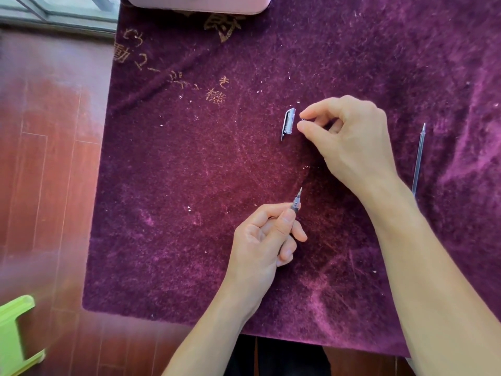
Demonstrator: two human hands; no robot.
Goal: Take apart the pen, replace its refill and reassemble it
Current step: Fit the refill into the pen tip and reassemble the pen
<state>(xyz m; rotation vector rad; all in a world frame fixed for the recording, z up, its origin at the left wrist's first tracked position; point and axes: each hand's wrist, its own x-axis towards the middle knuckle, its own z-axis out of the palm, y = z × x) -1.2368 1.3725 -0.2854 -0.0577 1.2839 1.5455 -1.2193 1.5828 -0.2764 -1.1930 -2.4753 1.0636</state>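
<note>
My left hand [267,240] grips the pen body [296,203] low in the middle, with the grey grip and metal tip pointing up and away from me. The clear pen cap [288,123] lies on the purple cloth above it. My right hand [349,137] hovers just right of the cap, and its thumb and forefinger pinch a tiny dark piece [303,119]; what the piece is cannot be told. A thin clear refill [418,158] lies on the cloth to the right of my right wrist.
A purple velvet cloth [189,172] with gold characters covers the table. A pink-white box [198,4] stands at the far edge. Red wooden floor [40,158] and a green stool [16,335] are on the left.
</note>
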